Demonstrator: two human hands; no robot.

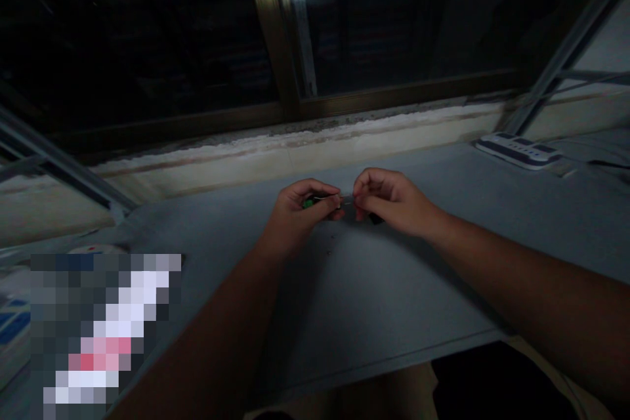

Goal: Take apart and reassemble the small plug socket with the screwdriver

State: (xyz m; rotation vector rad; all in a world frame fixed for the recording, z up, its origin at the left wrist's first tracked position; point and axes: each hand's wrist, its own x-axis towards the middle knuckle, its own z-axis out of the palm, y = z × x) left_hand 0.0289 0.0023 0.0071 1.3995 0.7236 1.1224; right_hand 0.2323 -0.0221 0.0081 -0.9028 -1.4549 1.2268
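Note:
My left hand is closed, thumb against fingers, over the middle of the table. A small green piece shows inside its curl; its exact kind is too small to tell. My right hand is pinched closed just to the right, its fingertips a short way from the left ones. A thin pale strand shows in the gap between the fingertips, too faint to name. Below the right fingers a small dark piece is partly hidden. Two tiny bits lie on the tabletop under the hands.
The grey-blue table reaches back to a low wall beneath a dark window. A white power strip with cables lies at the back right. Metal frame bars stand at both sides. Blurred items lie at the left.

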